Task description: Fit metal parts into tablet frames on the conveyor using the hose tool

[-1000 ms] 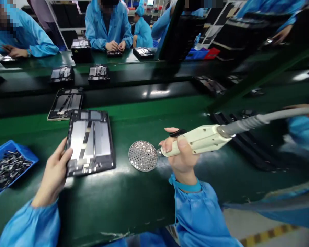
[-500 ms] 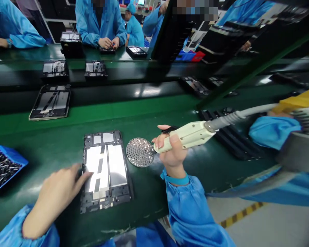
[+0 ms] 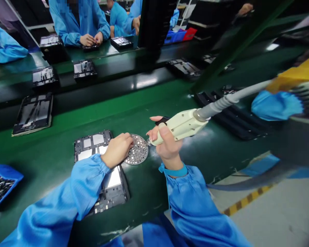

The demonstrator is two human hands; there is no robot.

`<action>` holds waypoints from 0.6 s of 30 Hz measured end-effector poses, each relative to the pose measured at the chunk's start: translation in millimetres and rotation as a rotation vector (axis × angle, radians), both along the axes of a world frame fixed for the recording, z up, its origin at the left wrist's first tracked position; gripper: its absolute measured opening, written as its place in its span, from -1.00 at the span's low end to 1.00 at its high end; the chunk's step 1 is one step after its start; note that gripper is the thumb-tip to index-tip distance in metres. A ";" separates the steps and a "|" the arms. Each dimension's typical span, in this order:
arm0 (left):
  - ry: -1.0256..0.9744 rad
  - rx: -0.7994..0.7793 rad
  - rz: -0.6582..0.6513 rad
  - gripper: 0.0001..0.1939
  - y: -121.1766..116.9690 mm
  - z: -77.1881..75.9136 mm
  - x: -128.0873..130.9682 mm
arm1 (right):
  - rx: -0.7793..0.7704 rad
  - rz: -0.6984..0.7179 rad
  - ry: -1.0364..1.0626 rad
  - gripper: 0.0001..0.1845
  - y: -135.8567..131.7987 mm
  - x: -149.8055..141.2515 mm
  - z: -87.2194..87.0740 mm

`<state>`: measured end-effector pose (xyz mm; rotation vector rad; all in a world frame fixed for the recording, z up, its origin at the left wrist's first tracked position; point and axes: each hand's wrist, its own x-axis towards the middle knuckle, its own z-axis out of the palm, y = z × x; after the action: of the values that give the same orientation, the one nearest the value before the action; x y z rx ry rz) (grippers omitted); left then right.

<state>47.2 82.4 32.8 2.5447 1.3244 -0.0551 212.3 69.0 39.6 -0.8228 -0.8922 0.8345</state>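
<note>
While the left hand (image 3: 117, 149) rests curled on a tablet's metal frame (image 3: 91, 140), fingertips against the edge of a perforated metal disc (image 3: 139, 151), the right hand (image 3: 167, 145) pinches a cream soldering iron (image 3: 180, 125) between thumb and fingers, its tip just beside the disc. Frame and disc lie on the green tabletop (image 3: 149, 185), with a blue bin of dark parts (image 3: 0, 181) off to the left.

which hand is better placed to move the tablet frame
Left, most likely: the left hand already rests on the tablet frame, beside the perforated metal disc, while the right hand is occupied holding the electric screwdriver.
</note>
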 end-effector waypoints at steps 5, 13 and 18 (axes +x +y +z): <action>-0.001 -0.011 0.006 -0.77 3.5 0.8 -0.9 | 0.027 -0.013 -0.065 -0.58 -2.2 2.5 2.2; 0.012 0.066 -0.069 -0.77 4.2 -8.6 -2.8 | 0.018 0.013 -0.059 -0.54 -4.8 0.0 11.4; 0.003 0.108 -0.073 -0.75 3.6 -14.1 -5.3 | 0.000 0.039 -0.075 -0.54 -6.5 0.5 13.2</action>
<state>41.8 86.1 18.6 2.6840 1.2672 -0.0020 212.8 62.5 52.9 -0.8435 -0.9772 0.8422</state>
